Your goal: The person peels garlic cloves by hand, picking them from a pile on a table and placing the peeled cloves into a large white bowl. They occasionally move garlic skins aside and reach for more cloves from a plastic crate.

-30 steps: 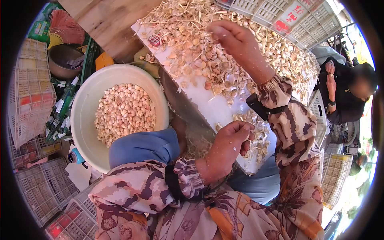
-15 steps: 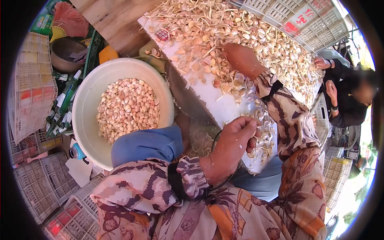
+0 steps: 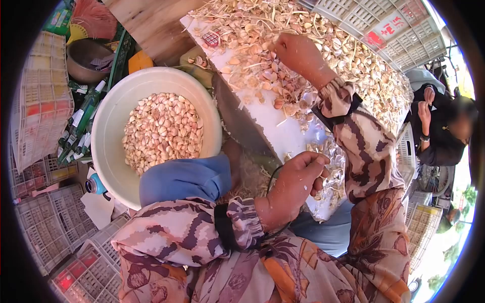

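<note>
Over my lap, my left hand [image 3: 293, 184] is closed, its thumb and fingertips pressed together beside the near corner of the white board [image 3: 262, 121]. Whatever it may pinch is too small to make out. Farther off, my right hand [image 3: 300, 56] is curled above the loose garlic cloves [image 3: 348, 53] spread across the board, its fingertips mostly turned out of sight. Papery garlic skins [image 3: 331, 177] lie next to my left hand. To the left stands a cream tub [image 3: 103, 151] with a heap of garlic cloves [image 3: 162, 129] in it.
Plastic crates [image 3: 43, 101] are stacked at the left, and another crate [image 3: 376, 25] borders the board's far side. Green bottles [image 3: 85, 116] and a metal bowl [image 3: 83, 60] sit beyond the tub. At the right, a co-worker [image 3: 439, 126] holds both hands close together.
My right hand has shifted a little up and left over the cloves. My left hand stays pinched in nearly the same place. The co-worker's hands have come together, off the pile.
</note>
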`<state>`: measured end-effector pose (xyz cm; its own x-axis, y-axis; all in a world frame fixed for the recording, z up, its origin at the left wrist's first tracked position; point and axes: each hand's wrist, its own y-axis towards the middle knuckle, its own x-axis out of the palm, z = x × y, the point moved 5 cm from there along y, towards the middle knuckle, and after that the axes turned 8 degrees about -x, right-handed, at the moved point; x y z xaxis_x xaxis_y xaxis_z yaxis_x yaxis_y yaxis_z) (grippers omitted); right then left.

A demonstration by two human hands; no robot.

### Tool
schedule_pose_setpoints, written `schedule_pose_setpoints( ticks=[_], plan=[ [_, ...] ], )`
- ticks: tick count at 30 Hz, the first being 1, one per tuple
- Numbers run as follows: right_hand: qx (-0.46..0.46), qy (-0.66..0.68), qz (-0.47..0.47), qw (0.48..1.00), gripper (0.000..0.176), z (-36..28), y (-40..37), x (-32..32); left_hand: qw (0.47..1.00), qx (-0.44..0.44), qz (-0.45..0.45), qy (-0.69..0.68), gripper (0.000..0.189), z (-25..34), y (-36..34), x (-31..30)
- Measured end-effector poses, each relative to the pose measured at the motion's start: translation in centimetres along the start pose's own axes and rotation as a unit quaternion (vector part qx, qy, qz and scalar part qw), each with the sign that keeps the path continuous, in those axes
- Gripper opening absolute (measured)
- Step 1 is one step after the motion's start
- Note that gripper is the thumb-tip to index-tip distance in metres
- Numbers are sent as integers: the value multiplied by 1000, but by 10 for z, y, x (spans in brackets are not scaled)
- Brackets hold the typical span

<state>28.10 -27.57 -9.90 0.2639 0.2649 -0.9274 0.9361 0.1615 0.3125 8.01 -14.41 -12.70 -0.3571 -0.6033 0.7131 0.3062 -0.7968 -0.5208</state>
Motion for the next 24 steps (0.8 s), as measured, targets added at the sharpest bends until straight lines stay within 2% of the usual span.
schedule_pose_setpoints(
  ticks=[1,2,4,5,7,8,10,11,12,13,14,15,16,17,18,19,20,21,22,23,24],
  plan=[
    [31,-56,-34,997,35,7,-12,10,1000,3,0,-1,23,1,0,0],
    [29,-56,-34,997,35,9,-15,19,1000,-5,-4,-3,24,1,0,0],
    [87,-63,-155,982,40,16,-21,47,1000,-12,-4,-2,24,1,1,-3],
    [86,-62,-154,982,40,23,-23,57,1000,4,-7,-5,24,2,3,-6],
    [18,-88,-35,995,31,34,-27,53,1000,20,-10,-7,25,4,5,-8],
    [17,-89,-32,995,31,36,-29,45,999,36,-3,-8,25,10,6,-10],
    [165,67,-46,983,28,57,-41,28,997,74,-11,-21,25,19,11,-12],
    [182,196,8,964,24,62,-51,10,997,74,-16,-17,25,22,13,-13],
    [231,312,24,921,21,60,-66,-6,995,92,-14,-28,25,26,15,-15],
    [269,458,33,846,20,40,-79,-26,993,111,-7,-42,25,29,17,-17],
    [259,535,57,802,21,15,-90,-49,991,111,-26,-65,25,30,19,-19],
    [224,578,57,783,19,-10,-102,-68,991,118,-22,-66,25,33,21,-19],
    [160,589,32,791,20,-49,-111,-93,988,125,-24,-89,25,35,22,-19],
    [74,637,32,767,20,-86,-123,-109,985,131,-26,-112,25,36,25,-18],
    [-41,738,-7,673,20,-120,-133,-120,984,136,-23,-110,25,38,27,-18],
    [-45,740,-6,671,20,-140,-135,-116,984,151,-27,-95,26,42,27,-19],
    [-195,819,-47,537,20,-175,-137,-119,983,164,-32,-79,28,45,28,-19],
    [-337,857,-83,381,23,-198,-144,-129,983,163,-33,-71,28,47,30,-21],
    [-334,870,-106,348,19,-209,-144,-134,983,175,-38,-52,30,50,31,-24],
    [-340,865,-99,355,19,-228,-153,-134,981,186,-45,-34,31,54,31,-25],
    [-293,913,44,281,19,-238,-164,-136,977,201,-61,-21,32,58,30,-24]
  ],
)
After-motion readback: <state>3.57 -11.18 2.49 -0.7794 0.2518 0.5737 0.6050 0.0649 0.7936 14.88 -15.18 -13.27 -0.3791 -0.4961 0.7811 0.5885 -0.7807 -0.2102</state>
